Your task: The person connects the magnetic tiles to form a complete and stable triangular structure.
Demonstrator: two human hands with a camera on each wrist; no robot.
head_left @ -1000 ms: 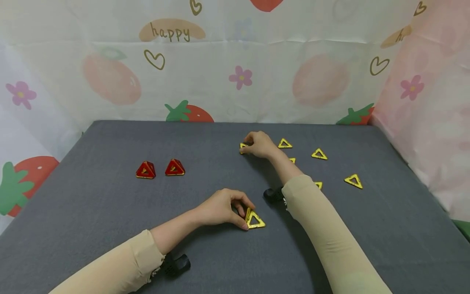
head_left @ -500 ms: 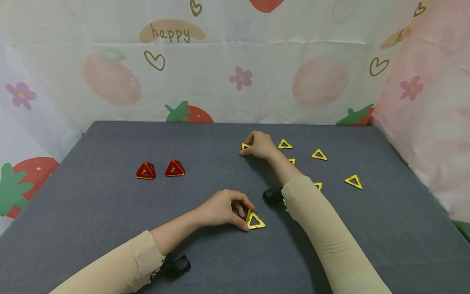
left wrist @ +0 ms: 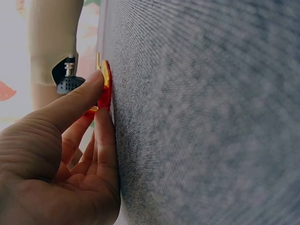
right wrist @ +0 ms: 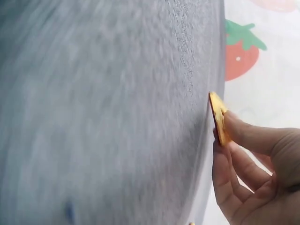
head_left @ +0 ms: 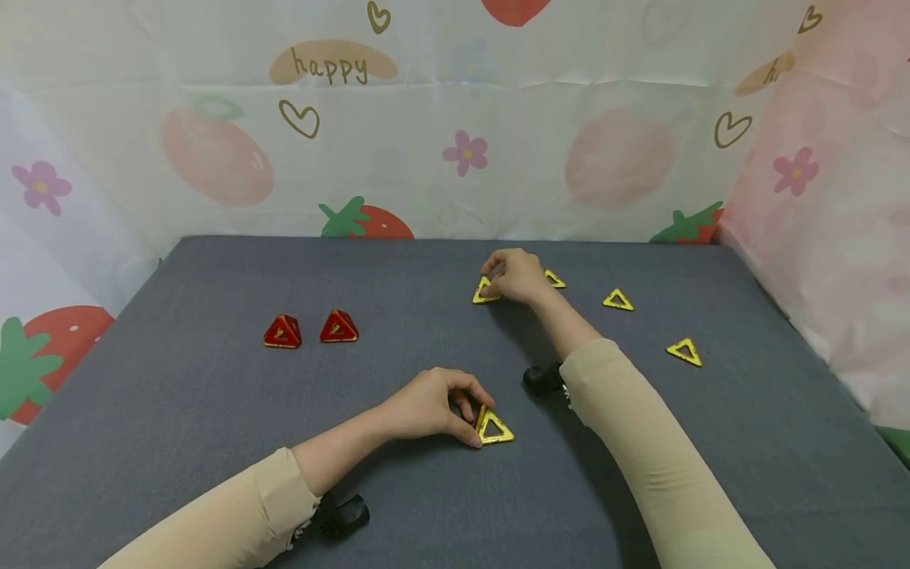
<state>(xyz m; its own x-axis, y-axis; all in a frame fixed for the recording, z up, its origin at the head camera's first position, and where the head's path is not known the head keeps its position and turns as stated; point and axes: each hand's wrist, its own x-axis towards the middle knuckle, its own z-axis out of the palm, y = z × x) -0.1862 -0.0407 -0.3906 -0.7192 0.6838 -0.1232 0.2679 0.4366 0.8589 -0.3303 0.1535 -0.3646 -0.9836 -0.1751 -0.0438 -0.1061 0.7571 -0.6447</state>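
Note:
My left hand pinches a yellow triangle piece standing tilted on the grey mat near the front; the left wrist view shows thumb and fingers closed on its edge. Farther back, my right hand holds another yellow triangle by its edge, lifted a little off the mat. In the right wrist view that triangle sits between curled fingertips. Three more yellow triangles lie flat to the right.
Two red pyramid shapes stand on the mat at left. A printed cloth backdrop walls the back and both sides. Small black wrist-camera mounts hang under each sleeve.
My right hand has picked up the yellow triangle at the back and tipped it upright, shifting slightly right. My left hand and its triangle have not moved.

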